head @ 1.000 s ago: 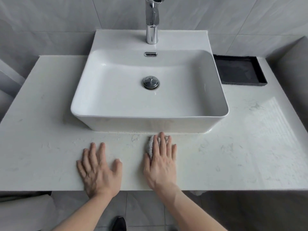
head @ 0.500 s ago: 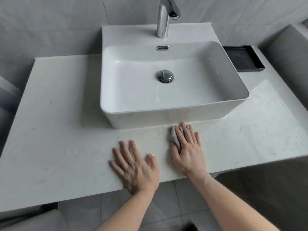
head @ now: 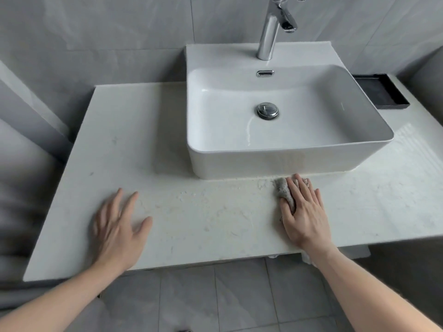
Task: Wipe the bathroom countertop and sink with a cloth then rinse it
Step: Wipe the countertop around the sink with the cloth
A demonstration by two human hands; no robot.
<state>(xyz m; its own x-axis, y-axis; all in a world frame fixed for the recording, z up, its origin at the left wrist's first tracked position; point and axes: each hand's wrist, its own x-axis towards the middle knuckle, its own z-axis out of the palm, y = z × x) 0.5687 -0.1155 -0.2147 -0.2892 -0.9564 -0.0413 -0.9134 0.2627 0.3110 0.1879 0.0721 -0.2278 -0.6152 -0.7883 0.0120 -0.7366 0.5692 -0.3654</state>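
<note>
Right hand [head: 305, 213] lies flat, fingers straight and close together, palm down, pressing a small crumpled grey cloth [head: 284, 190] onto the white speckled stone worktop [head: 203, 219]. No curled grip on the cloth: it is pinned under the fingers and palm, with its bunched part sticking out on the thumb side and a bit past the fingertips. The cloth sits near the front of the worktop, just in front of the sink's front wall, below its right half; fingertips are close to that wall, touching or not cannot be told.

Left hand [head: 117, 226] is spread flat on the worktop, fingers apart and straight, thumb out to the side, holding nothing. It is slightly blurred. It lies well apart from the right hand, left of the sink's front corner.

Between the hands the worktop surface shows wet streaks and pale smears.

White rectangular ceramic vessel sink [head: 287, 161] stands on the worktop, toward its right and back. Chrome round drain plug [head: 267, 110] sits in the basin's middle, a chrome overflow slot [head: 265, 73] on the back wall. A tall chrome faucet [head: 271, 32] rises from the sink's rear ledge. A black shallow rectangular tray [head: 383, 94] lies on the worktop just beside the sink's right rear. Grey tiled wall [head: 119, 32] behind, grey tiled floor [head: 191, 300] below the worktop edge.
</note>
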